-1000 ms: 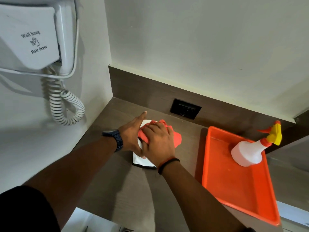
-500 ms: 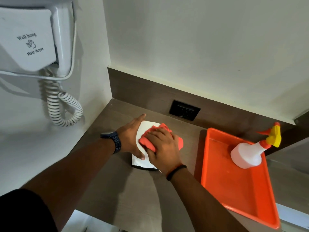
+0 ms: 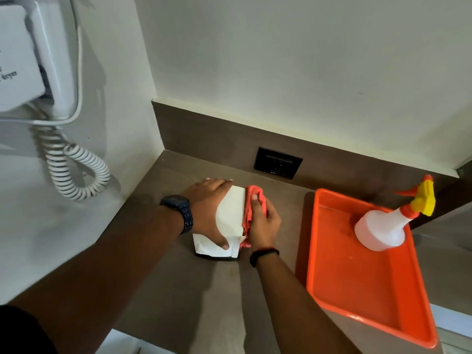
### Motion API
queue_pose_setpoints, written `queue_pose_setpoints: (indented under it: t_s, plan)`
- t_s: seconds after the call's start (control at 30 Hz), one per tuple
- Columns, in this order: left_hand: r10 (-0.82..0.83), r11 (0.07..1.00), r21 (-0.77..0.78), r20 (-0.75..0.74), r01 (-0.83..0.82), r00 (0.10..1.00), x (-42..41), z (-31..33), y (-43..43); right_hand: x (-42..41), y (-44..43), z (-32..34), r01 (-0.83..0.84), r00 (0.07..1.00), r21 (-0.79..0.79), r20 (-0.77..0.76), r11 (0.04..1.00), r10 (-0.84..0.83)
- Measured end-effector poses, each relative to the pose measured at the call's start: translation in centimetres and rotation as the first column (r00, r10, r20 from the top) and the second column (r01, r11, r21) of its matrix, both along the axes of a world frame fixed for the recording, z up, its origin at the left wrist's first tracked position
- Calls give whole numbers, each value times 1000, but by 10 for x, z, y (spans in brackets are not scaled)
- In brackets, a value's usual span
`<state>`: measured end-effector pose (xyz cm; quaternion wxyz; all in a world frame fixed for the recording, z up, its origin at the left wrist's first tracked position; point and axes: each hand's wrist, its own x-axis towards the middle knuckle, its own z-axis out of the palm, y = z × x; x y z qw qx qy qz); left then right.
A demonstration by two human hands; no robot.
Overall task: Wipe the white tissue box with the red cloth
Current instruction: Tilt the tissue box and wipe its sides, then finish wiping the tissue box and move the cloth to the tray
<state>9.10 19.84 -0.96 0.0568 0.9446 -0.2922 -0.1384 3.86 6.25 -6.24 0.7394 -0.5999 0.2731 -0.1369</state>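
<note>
The white tissue box [image 3: 229, 213] stands on the brown counter near the left corner, with a dark base at its front. My left hand [image 3: 207, 208] grips its left side, thumb across the front face. My right hand [image 3: 263, 223] holds the bunched red cloth [image 3: 251, 210] and presses it against the box's right side. The cloth runs from the box's top right corner down to its lower right edge. Much of the box's left side is hidden under my left hand.
An orange tray [image 3: 357, 290] lies to the right, holding a white spray bottle [image 3: 383, 228] with a yellow and red nozzle. A black wall socket [image 3: 278, 162] sits behind the box. A wall-hung hair dryer [image 3: 33, 65] with a coiled cord [image 3: 74, 167] hangs at left.
My right hand slid the red cloth off the top of the box to its right side. My left hand shifted further over the box's left side.
</note>
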Motion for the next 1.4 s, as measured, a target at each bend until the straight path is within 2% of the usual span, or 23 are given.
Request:
queue_pose_setpoints:
  t_s: [0.1, 0.23, 0.37, 0.47, 0.53, 0.7, 0.83, 0.93, 1.0, 1.17, 1.33, 1.4]
  plan:
    - [3, 1000, 13, -1, -3, 1000, 2, -5, 0, -6, 5, -10, -58, 994, 100, -83, 993, 66]
    - [3, 1000, 15, 0, -3, 1000, 5, -11, -2, -32, 12, -26, -21, 988, 194, -147, 981, 50]
    - [19, 1000, -8, -1, -19, 1000, 5, -15, -1, -25, 13, -9, -24, 999, 66, -19, 998, 25]
    - [27, 999, -27, -7, -27, 1000, 6, -16, 0, -2, 3, 9, -104, 991, -47, 75, 993, 108]
    - [24, 999, -30, 12, -23, 1000, 7, -15, -3, 11, -3, 9, -129, 990, -61, 55, 990, 133]
    - [15, 1000, 13, -1, -15, 1000, 5, -17, -3, -12, 9, -14, -60, 989, 63, -134, 996, 68]
    - [22, 1000, -12, 15, -22, 1000, 7, -19, -1, -35, 19, -7, -30, 999, 34, -21, 999, 31]
    - [23, 999, -23, 22, -23, 999, 8, -22, 0, -11, 10, 6, -67, 995, -114, 67, 991, 74]
    - [21, 1000, -20, 27, -21, 999, 10, -22, 0, 6, 4, 6, -86, 993, -173, 62, 981, 98]
    - [11, 1000, 6, 11, -11, 1000, 6, -18, -1, -10, 12, -9, -31, 992, 9, -119, 999, 32]
    - [12, 1000, -7, -4, -12, 1000, 7, -16, -1, -26, 16, 13, -61, 997, -73, 50, 996, 64]
    - [17, 1000, 0, 5, -17, 1000, 7, -17, -1, -8, 10, 16, -67, 996, -127, 49, 990, 74]
